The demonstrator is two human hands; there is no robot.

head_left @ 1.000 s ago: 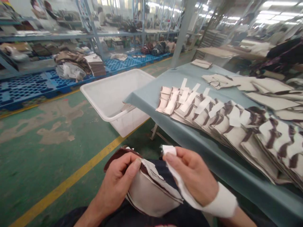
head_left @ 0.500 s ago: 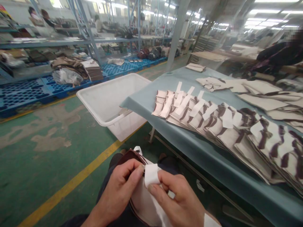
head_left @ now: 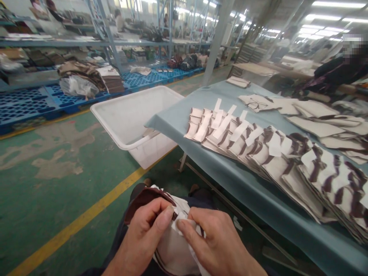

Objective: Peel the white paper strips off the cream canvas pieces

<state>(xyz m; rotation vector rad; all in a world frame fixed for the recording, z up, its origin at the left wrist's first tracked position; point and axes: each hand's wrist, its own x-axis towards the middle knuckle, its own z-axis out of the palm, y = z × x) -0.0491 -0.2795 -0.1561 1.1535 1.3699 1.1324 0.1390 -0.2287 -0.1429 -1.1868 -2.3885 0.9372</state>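
Observation:
On my lap lies a beige fabric piece [head_left: 172, 249] with dark brown edging, its brown side folded over at the left. My left hand [head_left: 146, 234] pinches this piece near its edge, thumb against forefinger. A white strip [head_left: 181, 219], crumpled at that same edge, is gripped between the thumb and fingers of my right hand [head_left: 215, 237]. Both sets of fingertips are close together, a short gap apart. The strip's tail hangs down beneath my right hand. What lies under my fingertips is partly hidden.
To the right, a table with a blue-green cover [head_left: 172, 111] carries a row of overlapping beige and brown pieces [head_left: 241, 134] with white strips, plus glasses [head_left: 257, 104]. A white plastic tub [head_left: 120, 143] stands ahead left. Beyond are blue pallets [head_left: 140, 82]; a person [head_left: 342, 73] is at far right.
The white strip, flat and upright between my hands before, is now crumpled down against the piece's edge. More of the brown side shows at the left. My hands have barely shifted.

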